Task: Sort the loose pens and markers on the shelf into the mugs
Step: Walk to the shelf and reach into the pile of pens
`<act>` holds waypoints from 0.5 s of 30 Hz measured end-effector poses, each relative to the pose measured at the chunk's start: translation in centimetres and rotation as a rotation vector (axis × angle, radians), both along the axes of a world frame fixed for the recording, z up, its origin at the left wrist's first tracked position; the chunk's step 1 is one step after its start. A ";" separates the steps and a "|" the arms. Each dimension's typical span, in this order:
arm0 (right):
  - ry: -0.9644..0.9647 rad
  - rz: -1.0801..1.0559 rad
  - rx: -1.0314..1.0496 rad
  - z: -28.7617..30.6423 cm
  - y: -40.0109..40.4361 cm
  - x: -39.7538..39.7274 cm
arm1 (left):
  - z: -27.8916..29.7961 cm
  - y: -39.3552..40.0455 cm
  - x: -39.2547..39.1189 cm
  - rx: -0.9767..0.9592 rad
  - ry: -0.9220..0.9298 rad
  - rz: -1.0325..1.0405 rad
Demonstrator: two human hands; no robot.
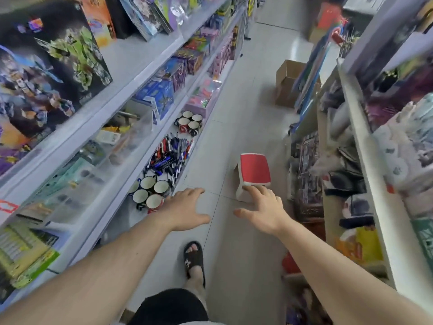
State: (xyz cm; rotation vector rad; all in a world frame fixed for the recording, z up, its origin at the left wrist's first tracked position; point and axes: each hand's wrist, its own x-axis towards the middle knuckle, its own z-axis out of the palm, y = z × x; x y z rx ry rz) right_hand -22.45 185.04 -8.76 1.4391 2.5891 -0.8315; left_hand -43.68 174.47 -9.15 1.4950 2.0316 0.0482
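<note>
Pens and markers lie in a loose heap on the lowest shelf, between near mugs and far mugs.

They look light, stiff and smooth, so they may roll or slip; I would pinch a few by the middle of the barrel. The mugs seem ceramic and fragile. Left hand is spread wide and holds nothing; right hand, fingers straight, touches the red stool on the floor.

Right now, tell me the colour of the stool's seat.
Red seat, white sides and legs on the stool; clearest in the head view.
</note>
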 end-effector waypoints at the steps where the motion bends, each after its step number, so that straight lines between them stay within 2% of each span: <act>1: -0.007 0.008 -0.001 -0.3 1.8 -0.8 | -0.3 1.6 -0.8 -0.001 -0.009 0.003; 9: -0.088 0.154 0.008 -2.9 18.7 -11.7 | -3.4 18.2 -10.7 -0.017 -0.082 0.055; 15: -0.093 0.306 -0.043 -2.6 28.5 -20.0 | -3.5 25.2 -18.0 -0.049 -0.063 0.171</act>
